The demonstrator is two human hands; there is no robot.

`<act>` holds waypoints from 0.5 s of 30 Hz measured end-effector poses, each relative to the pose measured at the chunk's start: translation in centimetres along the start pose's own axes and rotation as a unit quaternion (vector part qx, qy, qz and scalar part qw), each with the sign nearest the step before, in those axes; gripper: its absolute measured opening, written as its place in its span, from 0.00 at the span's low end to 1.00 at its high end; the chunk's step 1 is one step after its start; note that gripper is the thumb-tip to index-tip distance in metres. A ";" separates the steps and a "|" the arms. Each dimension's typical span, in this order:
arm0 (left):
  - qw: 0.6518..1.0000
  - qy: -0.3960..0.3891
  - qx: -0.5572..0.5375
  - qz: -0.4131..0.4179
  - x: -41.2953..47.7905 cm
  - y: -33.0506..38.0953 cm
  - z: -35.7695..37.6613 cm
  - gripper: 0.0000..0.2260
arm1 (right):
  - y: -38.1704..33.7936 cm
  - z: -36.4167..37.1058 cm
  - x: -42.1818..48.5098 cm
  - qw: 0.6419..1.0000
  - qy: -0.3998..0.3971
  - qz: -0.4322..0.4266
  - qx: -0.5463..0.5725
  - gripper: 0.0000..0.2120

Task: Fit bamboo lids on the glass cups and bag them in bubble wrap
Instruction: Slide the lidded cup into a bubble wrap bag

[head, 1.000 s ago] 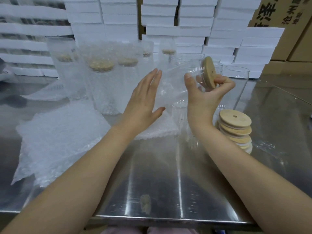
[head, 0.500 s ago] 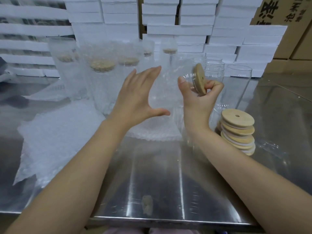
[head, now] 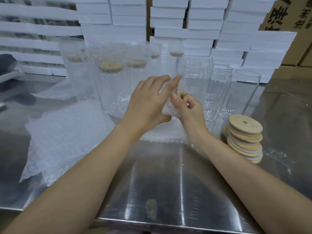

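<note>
The left hand (head: 148, 102) grips a soft bubble-wrap bag (head: 168, 111) against the right hand (head: 190, 110), which pinches a light, stiff bamboo lid (head: 179, 92) by its rim; the glass cups (head: 217, 92) just beyond look slippery and fragile, best held round the body.

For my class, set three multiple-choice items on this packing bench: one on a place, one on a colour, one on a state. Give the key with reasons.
1. Where is the stack of loose bamboo lids?
A. On a shelf.
B. On the steel table, at the right.
C. On the floor.

2. What colour are the flat boxes stacked at the back?
A. White.
B. Blue.
C. Black.

3. How do the bare glass cups stand?
A. On their sides.
B. Upright, lidded.
C. Upright, without lids.

Key: 1 B, the stack rests on steel at right; 2 A, every flat box is white; 3 C, their open rims face up.
</note>
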State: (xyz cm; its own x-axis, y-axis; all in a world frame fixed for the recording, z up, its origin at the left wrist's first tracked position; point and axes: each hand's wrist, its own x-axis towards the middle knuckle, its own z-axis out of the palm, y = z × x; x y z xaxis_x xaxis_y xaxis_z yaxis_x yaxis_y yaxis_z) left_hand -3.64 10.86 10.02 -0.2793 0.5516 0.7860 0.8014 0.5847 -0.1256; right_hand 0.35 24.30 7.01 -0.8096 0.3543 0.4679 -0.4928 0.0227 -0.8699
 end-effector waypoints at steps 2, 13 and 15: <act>1.000 0.013 0.005 0.001 0.0 0.1 0.0 0.44 | -0.3 -0.1 0.1 1.000 -0.004 -0.015 -0.014 0.25; 0.975 0.166 -0.101 -0.112 1.0 0.0 -1.0 0.49 | -4.3 -2.0 0.9 0.845 0.046 -0.425 -0.320 0.09; 0.962 0.157 -0.153 -0.162 1.0 0.0 -1.2 0.52 | -4.6 -1.9 0.9 0.831 0.105 -0.469 -0.282 0.10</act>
State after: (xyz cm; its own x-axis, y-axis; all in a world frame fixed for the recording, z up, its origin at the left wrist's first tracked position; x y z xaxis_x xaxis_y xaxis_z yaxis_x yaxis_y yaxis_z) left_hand -3.29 10.64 11.54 -0.4065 0.1349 0.9036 0.8305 0.4668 0.3039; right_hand 2.43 26.27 11.13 -0.0517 0.0872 0.9948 -0.6006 0.7932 -0.1007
